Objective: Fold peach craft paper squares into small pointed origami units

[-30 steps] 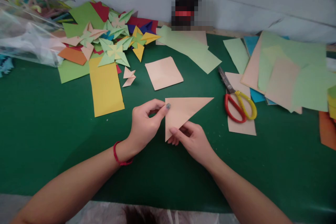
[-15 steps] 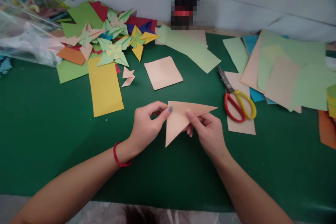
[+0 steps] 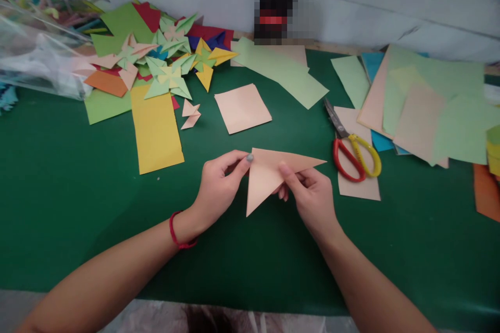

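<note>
I observe the left hand pinching one corner of a folded peach paper triangle, the right hand gripping its long edge. I find it over the green tabletop, left of the scissors.

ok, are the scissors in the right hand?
No, the right hand holds the folded paper, while the scissors lie on a pale sheet.
</note>
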### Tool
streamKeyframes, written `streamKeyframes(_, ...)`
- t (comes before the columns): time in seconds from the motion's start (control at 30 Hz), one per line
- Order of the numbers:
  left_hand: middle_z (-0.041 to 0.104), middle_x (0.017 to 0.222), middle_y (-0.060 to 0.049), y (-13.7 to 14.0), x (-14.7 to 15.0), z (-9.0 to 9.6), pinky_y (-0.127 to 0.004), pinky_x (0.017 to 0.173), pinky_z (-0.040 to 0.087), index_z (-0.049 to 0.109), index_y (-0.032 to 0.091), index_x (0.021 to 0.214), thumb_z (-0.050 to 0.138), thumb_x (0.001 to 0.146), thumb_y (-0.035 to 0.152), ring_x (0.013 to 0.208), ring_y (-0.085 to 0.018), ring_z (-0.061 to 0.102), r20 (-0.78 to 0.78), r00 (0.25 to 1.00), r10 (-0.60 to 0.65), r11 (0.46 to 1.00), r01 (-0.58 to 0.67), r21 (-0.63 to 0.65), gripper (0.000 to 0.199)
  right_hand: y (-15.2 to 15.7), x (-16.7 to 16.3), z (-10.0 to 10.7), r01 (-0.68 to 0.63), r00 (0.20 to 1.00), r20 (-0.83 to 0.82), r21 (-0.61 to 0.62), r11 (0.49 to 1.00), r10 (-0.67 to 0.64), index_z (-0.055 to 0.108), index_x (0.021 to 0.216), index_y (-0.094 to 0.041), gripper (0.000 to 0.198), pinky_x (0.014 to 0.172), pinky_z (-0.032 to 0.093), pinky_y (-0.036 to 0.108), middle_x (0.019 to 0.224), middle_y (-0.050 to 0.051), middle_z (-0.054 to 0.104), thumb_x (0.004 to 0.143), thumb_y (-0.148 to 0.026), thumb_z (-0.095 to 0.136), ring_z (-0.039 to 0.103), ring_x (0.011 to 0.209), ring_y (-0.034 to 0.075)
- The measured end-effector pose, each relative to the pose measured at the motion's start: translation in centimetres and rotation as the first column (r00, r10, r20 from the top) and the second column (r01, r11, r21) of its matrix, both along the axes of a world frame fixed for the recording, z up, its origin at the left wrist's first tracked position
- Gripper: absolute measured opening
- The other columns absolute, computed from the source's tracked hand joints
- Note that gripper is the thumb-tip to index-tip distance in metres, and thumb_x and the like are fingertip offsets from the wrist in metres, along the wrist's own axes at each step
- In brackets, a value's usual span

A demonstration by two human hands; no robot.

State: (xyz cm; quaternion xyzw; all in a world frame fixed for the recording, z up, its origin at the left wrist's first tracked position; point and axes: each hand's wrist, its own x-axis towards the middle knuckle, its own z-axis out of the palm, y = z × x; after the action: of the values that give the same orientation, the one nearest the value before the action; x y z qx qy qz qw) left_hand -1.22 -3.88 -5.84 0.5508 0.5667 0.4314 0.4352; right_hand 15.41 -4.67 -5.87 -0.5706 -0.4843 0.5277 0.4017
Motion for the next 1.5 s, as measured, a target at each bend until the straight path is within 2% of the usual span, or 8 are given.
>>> streamKeyframes(0.17, 0.066, 0.072, 0.0, 0.21, 0.04, 0.17, -0.021, 0.062, 0.048, 0.064, 0.019, 0.078, 0.052, 0.086, 0.028, 0.065, -0.011, 0.061, 0.072, 0.997, 0.012, 1.0, -0.01, -0.028, 0.017, 0.27, 0.27, -0.08, 0.02, 0.999, -0.031, -0.005, 1.0, -0.02, 0.056, 0.062, -0.018, 0.029, 0.044, 0.042, 0.023, 0.054, 0.001, 0.061, 0.082, -0.038, 0.057, 0.051, 0.043, 0.009)
streamKeyframes(0.37, 0.065, 0.065, 0.0, 0.22, -0.16, 0.17, -0.023, 0.061, 0.046, 0.063, 0.018, 0.065, 0.05, 0.087, 0.029, 0.063, -0.012, 0.059, -0.02, 1.0, -0.001, 1.0, 0.001, 0.0, 0.029, 0.34, 0.33, -0.17, 0.033, 0.998, -0.049, -0.009, 0.999, -0.033, 0.056, 0.063, -0.017, 0.028, 0.044, 0.041, 0.023, 0.054, 0.001, 0.061, 0.082, -0.038, 0.057, 0.051, 0.043, 0.009)
streamKeyframes(0.5, 0.063, 0.065, 0.0, 0.26, -0.15, -0.27, -0.024, 0.067, 0.046, 0.059, 0.017, 0.073, 0.043, 0.091, 0.031, 0.065, -0.012, 0.06, 0.049, 0.998, 0.042, 0.999, -0.041, -0.029, 0.028, 0.35, 0.29, -0.11, 0.03, 0.998, -0.049, -0.014, 0.999, -0.03, 0.056, 0.062, -0.017, 0.029, 0.045, 0.042, 0.023, 0.053, 0.001, 0.061, 0.082, -0.038, 0.057, 0.051, 0.043, 0.009)
streamKeyframes(0.67, 0.061, 0.073, 0.0, 0.16, -0.04, -0.5, -0.024, 0.071, 0.044, 0.057, 0.017, 0.082, 0.038, 0.093, 0.029, 0.073, -0.012, 0.058, 0.096, 0.995, 0.007, 0.999, -0.002, -0.043, 0.025, 0.36, 0.28, -0.21, 0.045, 0.997, -0.06, 0.001, 0.999, -0.045, 0.056, 0.063, -0.017, 0.029, 0.043, 0.041, 0.022, 0.052, 0.0, 0.061, 0.081, -0.039, 0.058, 0.051, 0.043, 0.009)
streamKeyframes(0.97, 0.058, 0.074, 0.002, 0.02, 0.26, -0.35, -0.021, 0.062, 0.041, 0.056, 0.018, 0.076, 0.055, 0.084, 0.035, 0.069, -0.01, 0.054, 0.056, 0.991, -0.123, 0.989, 0.127, -0.08, 0.019, 0.2, 0.12, -0.32, 0.031, 0.998, -0.059, 0.012, 0.999, -0.03, 0.057, 0.063, -0.016, 0.027, 0.043, 0.042, 0.021, 0.052, 0.0, 0.061, 0.082, -0.035, 0.059, 0.051, 0.043, 0.008)
streamKeyframes(1.2, 0.057, 0.069, 0.003, 0.01, 0.21, -0.16, -0.02, 0.058, 0.039, 0.056, 0.017, 0.074, 0.052, 0.086, 0.031, 0.064, -0.009, 0.051, -0.064, 0.988, -0.142, 0.989, 0.14, -0.04, 0.018, 0.09, 0.03, -0.25, 0.035, 0.999, 0.004, 0.034, 0.999, -0.035, 0.058, 0.062, -0.016, 0.028, 0.044, 0.043, 0.021, 0.052, 0.001, 0.062, 0.082, -0.036, 0.059, 0.052, 0.043, 0.008)
streamKeyframes(1.5, 0.058, 0.073, 0.003, -0.02, 0.18, -0.34, -0.02, 0.06, 0.039, 0.057, 0.019, 0.079, 0.046, 0.09, 0.028, 0.067, -0.01, 0.052, -0.084, 0.981, -0.173, 0.985, 0.171, -0.039, 0.018, 0.3, -0.04, -0.21, 0.071, 0.997, -0.009, 0.038, 0.997, -0.071, 0.057, 0.061, -0.016, 0.028, 0.044, 0.043, 0.021, 0.052, 0.0, 0.061, 0.081, -0.035, 0.06, 0.052, 0.043, 0.008)
